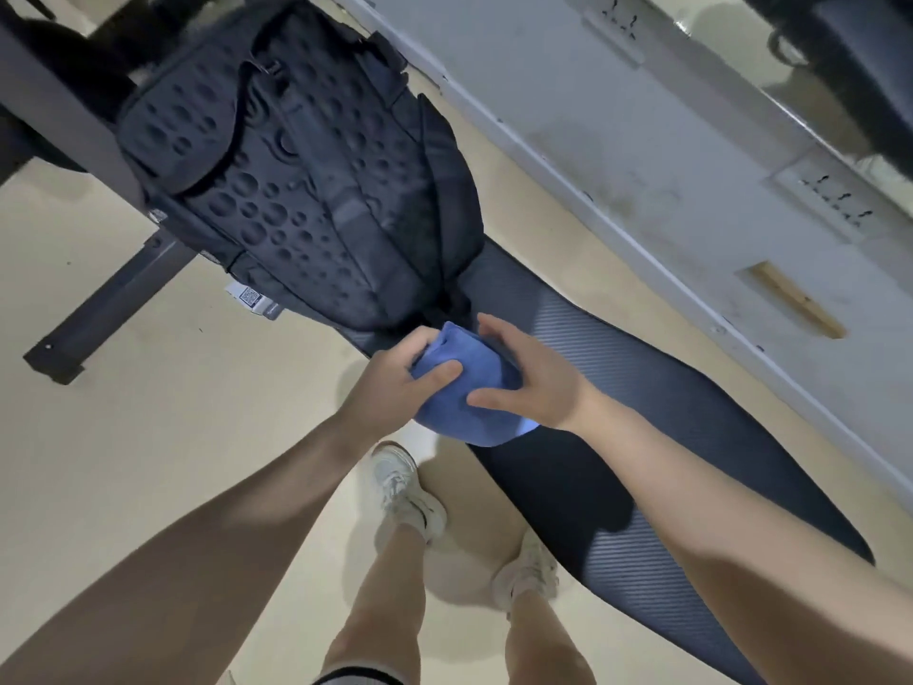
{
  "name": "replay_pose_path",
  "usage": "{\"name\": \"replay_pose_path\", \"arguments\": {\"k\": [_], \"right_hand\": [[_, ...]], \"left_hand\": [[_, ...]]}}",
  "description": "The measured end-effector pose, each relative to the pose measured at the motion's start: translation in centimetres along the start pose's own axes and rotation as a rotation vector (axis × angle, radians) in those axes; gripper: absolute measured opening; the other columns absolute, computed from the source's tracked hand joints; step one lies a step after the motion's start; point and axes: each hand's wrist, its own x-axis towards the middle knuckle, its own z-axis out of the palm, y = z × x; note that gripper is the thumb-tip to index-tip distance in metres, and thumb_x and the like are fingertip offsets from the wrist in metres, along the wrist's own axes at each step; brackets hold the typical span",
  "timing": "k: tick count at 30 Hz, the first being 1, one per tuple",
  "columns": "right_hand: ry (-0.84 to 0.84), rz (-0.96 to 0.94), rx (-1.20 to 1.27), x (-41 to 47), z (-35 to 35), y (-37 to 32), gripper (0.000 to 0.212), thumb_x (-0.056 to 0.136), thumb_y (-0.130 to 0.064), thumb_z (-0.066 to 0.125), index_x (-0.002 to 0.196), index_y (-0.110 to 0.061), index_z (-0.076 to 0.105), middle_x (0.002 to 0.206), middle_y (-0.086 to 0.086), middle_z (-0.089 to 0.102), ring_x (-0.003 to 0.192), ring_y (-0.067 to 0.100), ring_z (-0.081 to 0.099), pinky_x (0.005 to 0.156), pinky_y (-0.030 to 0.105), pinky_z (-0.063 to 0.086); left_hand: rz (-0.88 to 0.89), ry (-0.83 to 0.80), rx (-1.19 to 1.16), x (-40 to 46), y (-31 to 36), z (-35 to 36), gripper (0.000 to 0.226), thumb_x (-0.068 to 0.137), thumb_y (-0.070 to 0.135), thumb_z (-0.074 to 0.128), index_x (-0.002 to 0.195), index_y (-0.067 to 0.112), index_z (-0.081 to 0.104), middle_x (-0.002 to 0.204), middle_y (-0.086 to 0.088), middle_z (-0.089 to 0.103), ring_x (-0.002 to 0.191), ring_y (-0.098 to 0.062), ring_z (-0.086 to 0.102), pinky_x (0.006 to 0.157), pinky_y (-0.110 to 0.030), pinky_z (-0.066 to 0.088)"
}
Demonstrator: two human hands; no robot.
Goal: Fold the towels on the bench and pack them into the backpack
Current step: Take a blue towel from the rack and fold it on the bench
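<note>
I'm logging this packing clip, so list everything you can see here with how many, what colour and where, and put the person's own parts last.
towel: one, blue, folded small, held over the bench just below the backpack
backpack: one, black with round dimples, lying on the far end of the bench
bench: one, black ribbed pad, running from upper left to lower right
frame leg: one, dark metal, on the floor at left
floor: beige, under everything
wall panel: one, grey-white, along the right of the bench
shoes: two, white, on the floor beside the bench
hands: two; left hand and right hand both grip the towel
</note>
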Motion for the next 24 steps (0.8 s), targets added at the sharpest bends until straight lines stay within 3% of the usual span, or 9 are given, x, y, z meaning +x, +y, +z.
{"name": "replay_pose_path", "arguments": {"k": [4, 7, 9, 11, 14, 16, 19, 21, 24], "right_hand": [[0.032, 0.069, 0.094, 4.5, 1.1, -2.3, 0.044, 0.081, -0.024, 0.070, 0.120, -0.025, 0.048, 0.109, -0.007, 0.060, 0.102, 0.012, 0.058, 0.087, 0.030, 0.048], [0.101, 0.187, 0.006, 6.3, 1.5, -1.0, 0.027, 0.085, -0.024, 0.063, 0.109, -0.021, 0.051, 0.095, -0.002, 0.060, 0.090, 0.019, 0.056, 0.077, 0.029, 0.044], [0.135, 0.313, -0.042, 6.7, 1.5, 1.2, 0.033, 0.088, -0.025, 0.059, 0.118, -0.014, 0.049, 0.098, 0.004, 0.060, 0.091, 0.023, 0.054, 0.077, 0.030, 0.041], [0.156, 0.403, -0.014, 6.8, 1.2, 3.6, 0.037, 0.089, -0.027, 0.059, 0.120, -0.010, 0.050, 0.101, 0.005, 0.059, 0.095, 0.023, 0.054, 0.078, 0.029, 0.038], [0.180, 0.529, 0.026, 7.8, 0.2, 6.5, 0.042, 0.087, -0.032, 0.060, 0.121, -0.010, 0.051, 0.104, 0.002, 0.058, 0.097, 0.019, 0.053, 0.080, 0.028, 0.038], [0.212, 0.585, -0.055, 8.9, -0.5, 7.3, 0.054, 0.083, -0.041, 0.062, 0.127, -0.014, 0.046, 0.114, 0.004, 0.056, 0.108, 0.023, 0.051, 0.088, 0.034, 0.041], [0.373, 0.472, -0.137, 10.6, -1.3, 6.4, 0.068, 0.076, -0.053, 0.060, 0.130, -0.014, 0.044, 0.122, 0.004, 0.054, 0.122, 0.027, 0.046, 0.101, 0.041, 0.040], [0.421, 0.364, -0.037, 11.8, -1.9, 4.7, 0.058, 0.085, -0.039, 0.058, 0.134, -0.013, 0.042, 0.131, 0.002, 0.050, 0.127, 0.023, 0.043, 0.105, 0.037, 0.036], [0.323, 0.207, -0.060, 13.2, -2.5, 2.2, 0.054, 0.091, -0.022, 0.053, 0.140, -0.014, 0.034, 0.142, 0.002, 0.039, 0.133, 0.016, 0.035, 0.106, 0.024, 0.029]], "left_hand": [[0.026, -0.044, 0.023, 2.8, -0.1, -4.0, 0.020, 0.086, 0.032, 0.059, 0.102, 0.020, 0.056, 0.091, -0.005, 0.065, 0.073, -0.002, 0.058, 0.066, -0.022, 0.047], [0.078, -0.052, 0.200, 5.0, -1.8, -4.8, 0.034, 0.093, 0.028, 0.050, 0.125, 0.019, 0.048, 0.110, 0.002, 0.056, 0.101, -0.007, 0.054, 0.084, -0.021, 0.044], [0.067, -0.015, 0.260, 6.4, -3.1, -4.6, 0.039, 0.094, 0.027, 0.048, 0.132, 0.016, 0.044, 0.124, -0.001, 0.051, 0.118, -0.014, 0.046, 0.099, -0.030, 0.039], [0.070, 0.005, 0.313, 7.4, -4.3, -3.9, 0.039, 0.094, 0.025, 0.048, 0.131, 0.014, 0.046, 0.128, -0.003, 0.050, 0.121, -0.018, 0.044, 0.102, -0.032, 0.037], [0.114, 0.041, 0.500, 8.7, -5.8, -2.9, 0.039, 0.092, 0.021, 0.052, 0.129, 0.011, 0.048, 0.129, -0.006, 0.050, 0.118, -0.025, 0.044, 0.098, -0.033, 0.035], [0.208, 0.095, 0.688, 9.3, -6.3, -2.4, 0.042, 0.083, 0.018, 0.064, 0.123, 0.008, 0.054, 0.123, -0.012, 0.054, 0.111, -0.032, 0.051, 0.089, -0.040, 0.042], [0.193, 0.163, 0.973, 10.2, -6.8, -2.5, 0.065, 0.058, 0.024, 0.083, 0.115, 0.007, 0.058, 0.116, -0.018, 0.058, 0.099, -0.037, 0.059, 0.078, -0.042, 0.050], [0.111, 0.179, 1.065, 11.1, -7.1, -2.7, 0.081, 0.051, 0.025, 0.086, 0.123, 0.009, 0.053, 0.125, -0.020, 0.053, 0.104, -0.037, 0.056, 0.082, -0.042, 0.050], [0.013, 0.161, 1.042, 11.9, -6.2, -3.2, 0.086, 0.056, 0.016, 0.083, 0.133, 0.009, 0.045, 0.135, -0.019, 0.046, 0.114, -0.038, 0.050, 0.087, -0.043, 0.048]]}}
